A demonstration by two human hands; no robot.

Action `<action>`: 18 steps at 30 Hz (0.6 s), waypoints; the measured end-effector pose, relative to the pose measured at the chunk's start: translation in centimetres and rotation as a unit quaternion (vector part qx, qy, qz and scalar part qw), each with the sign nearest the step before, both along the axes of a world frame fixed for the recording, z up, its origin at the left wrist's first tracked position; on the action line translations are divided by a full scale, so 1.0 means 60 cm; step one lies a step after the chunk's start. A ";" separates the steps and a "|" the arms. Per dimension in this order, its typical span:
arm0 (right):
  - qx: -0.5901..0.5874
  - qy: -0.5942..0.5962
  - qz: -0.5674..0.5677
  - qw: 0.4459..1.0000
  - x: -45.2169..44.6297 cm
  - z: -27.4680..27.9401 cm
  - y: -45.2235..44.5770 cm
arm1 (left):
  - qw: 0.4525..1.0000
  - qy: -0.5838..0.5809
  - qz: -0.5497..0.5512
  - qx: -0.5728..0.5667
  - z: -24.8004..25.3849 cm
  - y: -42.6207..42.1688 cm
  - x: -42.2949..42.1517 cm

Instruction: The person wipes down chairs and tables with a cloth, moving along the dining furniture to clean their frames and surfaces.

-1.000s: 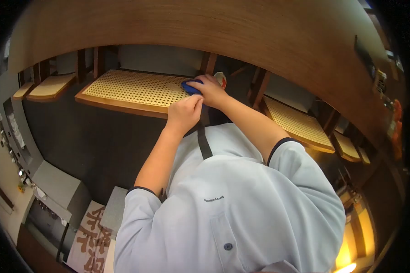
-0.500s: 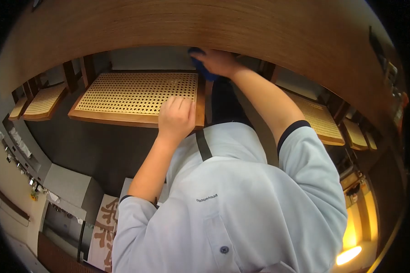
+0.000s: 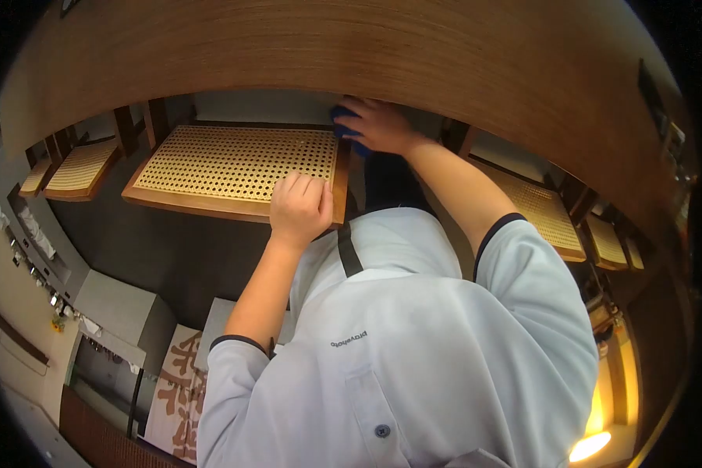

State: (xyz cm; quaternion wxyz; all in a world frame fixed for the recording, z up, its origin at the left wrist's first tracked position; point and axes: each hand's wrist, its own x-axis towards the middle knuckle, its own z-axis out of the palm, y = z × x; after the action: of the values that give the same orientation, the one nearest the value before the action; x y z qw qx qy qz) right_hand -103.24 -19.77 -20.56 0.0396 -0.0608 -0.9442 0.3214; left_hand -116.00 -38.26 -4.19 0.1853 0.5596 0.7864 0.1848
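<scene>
Right hand [image 3: 384, 127]: grip clamped on the blue cloth [image 3: 341, 115], fingers spread over it, part of the cloth showing below the hand (slightly blurred there, so exact finger contact is hard to read). Cloth is at the far right corner of the cane chair seat [image 3: 234, 160], just under the counter [image 3: 288, 47] edge. Can't tell whether it touches the seat frame.

Left hand [image 3: 300, 209]: fingers together, curled into a loose fist over the near right part of the same seat, knuckles above the cane, thumb toward the right. Wrist crosses the front rail [image 3: 203, 203]. Can't tell how firmly it bears on the seat.

Seat: woven cane panel in a brown wooden frame, level, grey panel [image 3: 257, 107] behind its far edge. Trousers [image 3: 394, 183] (dark) show between the seat and the right forearm. Light blue shirt [image 3: 444, 335] fills the lower middle, dark trim at both sleeves.

Around it: another cane seat [image 3: 534, 207] to the right of the right forearm, smaller seats [image 3: 82, 168] farther left, dark floor [image 3: 156, 234] between. Lower left: cloth banner [image 3: 178, 390] with brown characters (partly hidden by the sleeve). Lower right: bright lamp [image 3: 590, 446].
</scene>
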 end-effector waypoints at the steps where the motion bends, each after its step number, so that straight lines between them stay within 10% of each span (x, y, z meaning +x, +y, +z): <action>1: 0.006 -0.012 -0.026 1.000 -0.002 -0.003 0.008 | 1.000 -0.002 -0.001 0.002 0.001 0.001 -0.002; 18: -0.244 0.002 -0.437 0.866 -0.007 0.035 -0.139 | 1.000 0.008 0.012 0.014 0.001 -0.003 0.000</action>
State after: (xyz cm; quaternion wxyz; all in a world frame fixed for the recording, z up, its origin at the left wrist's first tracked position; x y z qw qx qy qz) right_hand -103.63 -28.12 -18.45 0.1618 -0.4743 -0.7123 0.4914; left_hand -115.98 -38.45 -4.13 0.1685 0.5541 0.7919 0.1936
